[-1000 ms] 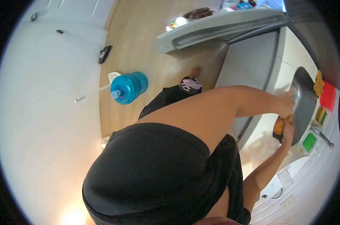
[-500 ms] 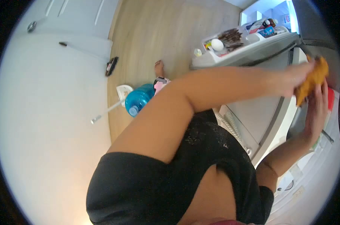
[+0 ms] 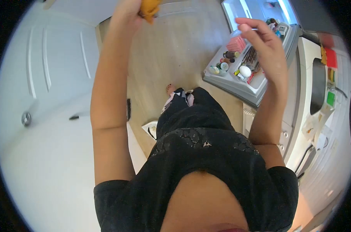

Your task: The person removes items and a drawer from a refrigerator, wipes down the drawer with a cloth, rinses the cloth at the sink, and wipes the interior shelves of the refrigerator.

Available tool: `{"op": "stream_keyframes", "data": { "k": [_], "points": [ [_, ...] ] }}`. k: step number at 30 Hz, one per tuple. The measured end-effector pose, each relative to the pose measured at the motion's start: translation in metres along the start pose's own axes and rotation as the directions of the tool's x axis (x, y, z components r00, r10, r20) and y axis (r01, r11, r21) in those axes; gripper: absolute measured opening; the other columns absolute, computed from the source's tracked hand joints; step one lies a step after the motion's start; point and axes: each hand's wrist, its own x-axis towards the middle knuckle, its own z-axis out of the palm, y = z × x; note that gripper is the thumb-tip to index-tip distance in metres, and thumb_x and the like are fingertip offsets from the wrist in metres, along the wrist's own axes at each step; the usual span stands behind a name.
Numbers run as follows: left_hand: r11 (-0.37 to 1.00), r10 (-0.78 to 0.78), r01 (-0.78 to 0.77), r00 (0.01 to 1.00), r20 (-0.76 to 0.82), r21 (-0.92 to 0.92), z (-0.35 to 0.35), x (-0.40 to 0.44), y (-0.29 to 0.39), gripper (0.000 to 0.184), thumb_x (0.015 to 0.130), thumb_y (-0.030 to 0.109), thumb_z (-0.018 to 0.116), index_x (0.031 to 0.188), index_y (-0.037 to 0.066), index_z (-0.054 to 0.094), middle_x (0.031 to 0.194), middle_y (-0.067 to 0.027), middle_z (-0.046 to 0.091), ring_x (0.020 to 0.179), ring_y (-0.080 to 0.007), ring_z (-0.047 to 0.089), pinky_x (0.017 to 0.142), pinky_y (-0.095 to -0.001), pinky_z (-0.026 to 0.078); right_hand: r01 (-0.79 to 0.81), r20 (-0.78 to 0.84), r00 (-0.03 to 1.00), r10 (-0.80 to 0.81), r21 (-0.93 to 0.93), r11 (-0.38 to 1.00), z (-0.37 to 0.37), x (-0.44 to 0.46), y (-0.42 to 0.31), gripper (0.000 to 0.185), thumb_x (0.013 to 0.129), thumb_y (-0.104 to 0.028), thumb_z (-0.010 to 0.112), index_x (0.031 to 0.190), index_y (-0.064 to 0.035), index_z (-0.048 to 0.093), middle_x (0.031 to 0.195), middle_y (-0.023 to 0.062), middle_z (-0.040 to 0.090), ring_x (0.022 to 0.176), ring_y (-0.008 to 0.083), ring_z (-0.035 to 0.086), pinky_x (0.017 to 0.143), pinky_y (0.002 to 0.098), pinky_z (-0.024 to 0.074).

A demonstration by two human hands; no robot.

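Observation:
My left hand (image 3: pixel 129 14) is at the top left, its fingers closed round a mustard-orange cloth (image 3: pixel 149 9), which is partly cut off by the top edge. My right hand (image 3: pixel 265 46) is raised over the open fridge door (image 3: pixel 249 94), its fingers loosely bent and apart, with nothing visibly held. Beneath it and to its left, the door shelves bear a white egg (image 3: pixel 245 71), small jars (image 3: pixel 224 66), a pink package (image 3: pixel 236 44) and dark brown sticks in clear wrapping, partly behind my hand.
At the right is a counter with a sink (image 3: pixel 318 87), a red item (image 3: pixel 331 58), a green item (image 3: pixel 330 98) and another orange cloth (image 3: pixel 323 55). A white door (image 3: pixel 59 65) with a round knob is at the left. A white tray-like object (image 3: pixel 150 128) lies on the floor.
My hands have moved apart and away from the sink side. My left hand has carried the orange cloth to the upper left; my right hand has let go of it. The view has turned toward the fridge.

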Motion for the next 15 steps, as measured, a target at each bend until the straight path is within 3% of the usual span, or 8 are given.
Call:
{"op": "stream_keyframes", "data": {
  "k": [2, 6, 8, 10, 11, 12, 14, 15],
  "points": [
    [0.999, 0.028, -0.027, 0.999, -0.021, 0.02, -0.015, 0.029, -0.003, 0.042, 0.09, 0.042, 0.045, 0.116, 0.01, 0.05, 0.094, -0.0057, 0.058, 0.076, -0.0114, 0.056, 0.06, -0.0245, 0.048, -0.012, -0.038, 0.999, 0.012, -0.016, 1.0, 0.014, 0.021, 0.004, 0.032, 0.084, -0.032, 0.059, 0.104, -0.0062, 0.062, 0.099, 0.0033, 0.062, 0.086, 0.0131, 0.057, 0.076, 0.0267, 0.0439],
    [0.997, -0.068, 0.058, 0.982, 0.178, 0.058, -0.023, 0.068, -0.017, 0.04, 0.087, 0.032, 0.051, 0.12, 0.009, 0.048, 0.106, -0.0076, 0.058, 0.095, -0.0156, 0.056, 0.082, -0.0322, 0.046, 0.013, -0.125, 0.992, -0.008, 0.039, 0.999, 0.025, 0.077, 0.013, 0.036, 0.081, -0.035, 0.062, 0.104, -0.0081, 0.063, 0.101, 0.0048, 0.062, 0.09, 0.0143, 0.056, 0.078, 0.0263, 0.0422],
    [0.984, -0.097, 0.065, 0.975, 0.2, 0.165, -0.013, 0.081, -0.018, 0.036, 0.086, 0.024, 0.053, 0.117, 0.007, 0.05, 0.107, -0.0054, 0.057, 0.101, -0.0175, 0.054, 0.086, -0.0349, 0.044, 0.01, -0.118, 0.993, 0.016, 0.222, 0.975, 0.024, 0.114, 0.017, 0.048, 0.083, -0.042, 0.054, 0.112, -0.0039, 0.057, 0.122, 0.016, 0.052, 0.111, 0.03, 0.051, 0.093, 0.043, 0.0382],
    [0.92, -0.111, -0.007, 0.955, 0.276, 0.393, 0.001, 0.094, -0.018, 0.03, 0.082, 0.016, 0.058, 0.111, 0.009, 0.054, 0.096, -0.0046, 0.06, 0.083, -0.0152, 0.057, 0.074, -0.0274, 0.044, 0.081, -0.135, 0.99, -0.049, 0.236, 0.968, 0.025, 0.152, 0.042, 0.044, 0.082, -0.039, 0.058, 0.111, -0.0068, 0.059, 0.113, 0.0109, 0.057, 0.103, 0.0222, 0.053, 0.088, 0.0354, 0.0396],
    [0.894, -0.169, 0.004, 0.929, 0.328, 0.449, 0.006, 0.102, -0.015, 0.041, 0.077, 0.003, 0.057, 0.117, 0.006, 0.05, 0.107, -0.0058, 0.056, 0.102, -0.0157, 0.052, 0.091, -0.0298, 0.04, 0.128, -0.126, 0.987, -0.099, 0.248, 0.96, 0.029, 0.162, 0.055, 0.041, 0.081, -0.037, 0.063, 0.111, -0.0097, 0.06, 0.103, 0.0057, 0.061, 0.095, 0.0145, 0.054, 0.083, 0.0278, 0.0411],
    [0.89, -0.174, -0.005, 0.921, 0.35, 0.455, 0.013, 0.108, -0.013, 0.041, 0.077, 0.003, 0.057, 0.117, 0.006, 0.05, 0.107, -0.0058, 0.056, 0.102, -0.0157, 0.052, 0.091, -0.0298, 0.04, 0.129, -0.152, 0.984, -0.094, 0.246, 0.961, 0.031, 0.167, 0.059, 0.041, 0.081, -0.037, 0.063, 0.111, -0.0097, 0.06, 0.103, 0.0057, 0.061, 0.095, 0.0145, 0.054, 0.083, 0.0278, 0.0411],
    [0.579, -0.002, -0.41, 0.864, 0.503, 0.705, 0.025, 0.133, -0.01, 0.044, 0.073, 0.0, 0.057, 0.116, 0.008, 0.051, 0.105, -0.0067, 0.054, 0.102, -0.0164, 0.052, 0.091, -0.0289, 0.04, 0.006, 0.066, 0.997, -0.029, 0.32, 0.947, 0.036, 0.185, 0.069, 0.045, 0.083, -0.034, 0.061, 0.122, -0.0125, 0.053, 0.113, 0.0042, 0.056, 0.099, 0.0108, 0.05, 0.084, 0.0268, 0.0373],
    [0.582, 0.08, -0.534, 0.788, 0.611, 0.613, 0.025, 0.153, -0.016, 0.057, 0.068, -0.002, 0.055, 0.122, 0.013, 0.046, 0.106, -0.0105, 0.047, 0.104, -0.0205, 0.046, 0.09, -0.0297, 0.04, 0.006, 0.038, 0.999, -0.02, 0.319, 0.948, 0.043, 0.195, 0.084, 0.045, 0.083, -0.034, 0.061, 0.122, -0.0125, 0.053, 0.113, 0.0042, 0.056, 0.099, 0.0108, 0.05, 0.084, 0.0268, 0.0373]
  ]
}}
